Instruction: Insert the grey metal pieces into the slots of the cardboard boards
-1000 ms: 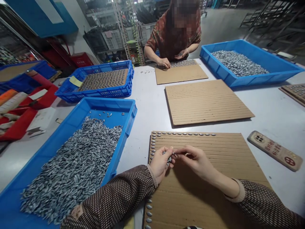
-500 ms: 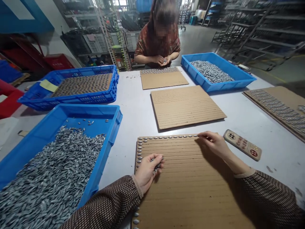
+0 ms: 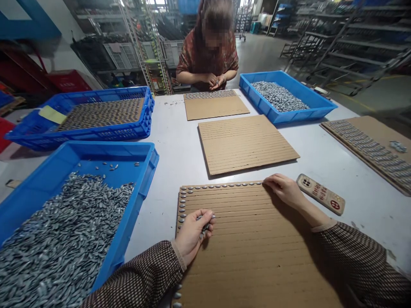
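A corrugated cardboard sheet (image 3: 237, 256) lies in front of me, scored with parallel lines. Small grey spindle-shaped metal pieces (image 3: 218, 185) form a row along its far edge, and more run down its left edge. My left hand (image 3: 196, 233) is closed around several such pieces above the left part of the sheet, one poking out between thumb and forefinger. At the right end of the far row, my right hand (image 3: 282, 190) has its fingertips pinched together on the edge, beside the last visible piece. Whatever is between those fingertips is hidden.
A blue tray (image 3: 150, 171) of loose pieces stands left, with a blue crate (image 3: 141, 128) behind it. Beyond my sheet lies another scored cardboard (image 3: 247, 143). A phone (image 3: 321, 194) lies right. Across the table, a person works beside another blue tray (image 3: 289, 117).
The whole view has shifted slightly, so the table things appear farther left. My right fingertips have edged a little right along the far edge; my left hand still holds its pieces.
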`<action>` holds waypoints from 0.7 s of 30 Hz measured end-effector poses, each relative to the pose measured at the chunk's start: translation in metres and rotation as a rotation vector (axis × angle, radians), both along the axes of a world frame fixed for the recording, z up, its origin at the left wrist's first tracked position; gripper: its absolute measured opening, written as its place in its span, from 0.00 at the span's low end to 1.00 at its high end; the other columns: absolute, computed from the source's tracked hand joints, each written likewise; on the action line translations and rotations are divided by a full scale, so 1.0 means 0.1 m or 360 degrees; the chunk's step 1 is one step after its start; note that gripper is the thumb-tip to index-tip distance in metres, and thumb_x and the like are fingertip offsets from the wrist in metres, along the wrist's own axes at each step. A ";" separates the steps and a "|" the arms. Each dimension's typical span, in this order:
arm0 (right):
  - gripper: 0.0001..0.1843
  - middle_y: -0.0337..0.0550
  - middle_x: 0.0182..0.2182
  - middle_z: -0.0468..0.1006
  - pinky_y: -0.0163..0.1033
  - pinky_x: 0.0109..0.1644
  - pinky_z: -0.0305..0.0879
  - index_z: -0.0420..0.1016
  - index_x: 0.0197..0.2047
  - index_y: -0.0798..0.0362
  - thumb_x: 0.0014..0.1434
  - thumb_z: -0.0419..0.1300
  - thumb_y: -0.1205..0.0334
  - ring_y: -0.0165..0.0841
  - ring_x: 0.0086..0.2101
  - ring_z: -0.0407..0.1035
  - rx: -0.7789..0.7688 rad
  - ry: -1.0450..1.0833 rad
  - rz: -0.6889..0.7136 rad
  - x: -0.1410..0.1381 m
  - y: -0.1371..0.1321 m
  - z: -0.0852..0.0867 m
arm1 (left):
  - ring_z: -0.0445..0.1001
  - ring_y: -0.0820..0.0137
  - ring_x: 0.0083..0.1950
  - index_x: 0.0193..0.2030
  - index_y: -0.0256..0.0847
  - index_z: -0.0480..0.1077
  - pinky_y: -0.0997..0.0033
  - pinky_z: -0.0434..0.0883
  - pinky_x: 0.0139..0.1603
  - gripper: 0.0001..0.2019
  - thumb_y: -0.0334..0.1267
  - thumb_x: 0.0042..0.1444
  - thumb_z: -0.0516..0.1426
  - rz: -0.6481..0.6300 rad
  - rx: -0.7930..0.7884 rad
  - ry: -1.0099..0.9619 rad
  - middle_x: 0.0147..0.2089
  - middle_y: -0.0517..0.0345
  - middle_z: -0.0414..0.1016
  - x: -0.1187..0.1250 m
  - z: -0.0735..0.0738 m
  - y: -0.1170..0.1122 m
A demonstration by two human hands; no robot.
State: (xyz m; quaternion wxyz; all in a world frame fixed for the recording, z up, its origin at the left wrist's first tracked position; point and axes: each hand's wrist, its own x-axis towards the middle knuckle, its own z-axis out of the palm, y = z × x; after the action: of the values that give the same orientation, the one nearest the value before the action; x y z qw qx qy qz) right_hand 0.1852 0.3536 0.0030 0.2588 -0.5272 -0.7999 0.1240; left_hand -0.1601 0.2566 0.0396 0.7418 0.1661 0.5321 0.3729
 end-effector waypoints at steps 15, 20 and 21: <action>0.14 0.47 0.36 0.75 0.43 0.44 0.68 0.75 0.38 0.50 0.66 0.49 0.61 0.37 0.38 0.69 0.0090 -0.0252 0.0067 0.03 0.00 -0.04 | 0.69 0.79 0.27 0.37 0.33 0.73 0.81 0.67 0.26 0.13 0.39 0.48 0.66 -0.0017 0.0010 -0.0058 0.31 0.55 0.72 0.00 0.07 0.00; 0.15 0.47 0.37 0.75 0.43 0.43 0.69 0.76 0.38 0.50 0.66 0.47 0.60 0.38 0.38 0.70 0.0091 -0.0324 0.0079 0.05 -0.01 -0.02 | 0.73 0.75 0.30 0.37 0.33 0.72 0.77 0.72 0.31 0.11 0.34 0.49 0.66 -0.0007 0.0001 -0.0058 0.33 0.51 0.75 0.00 0.12 -0.01; 0.15 0.48 0.37 0.76 0.43 0.43 0.69 0.76 0.39 0.50 0.66 0.48 0.60 0.38 0.38 0.70 0.0097 -0.0331 0.0073 0.05 -0.02 0.00 | 0.73 0.75 0.30 0.36 0.33 0.71 0.77 0.72 0.31 0.11 0.34 0.48 0.66 -0.0004 0.0003 -0.0062 0.32 0.51 0.76 0.00 0.12 -0.02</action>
State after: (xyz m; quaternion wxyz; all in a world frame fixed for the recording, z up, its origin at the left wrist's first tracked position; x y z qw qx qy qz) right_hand 0.1899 0.3518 0.0026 0.1873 -0.5105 -0.8378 0.0500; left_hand -0.1599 0.2549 0.0519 0.7522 0.1602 0.5170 0.3758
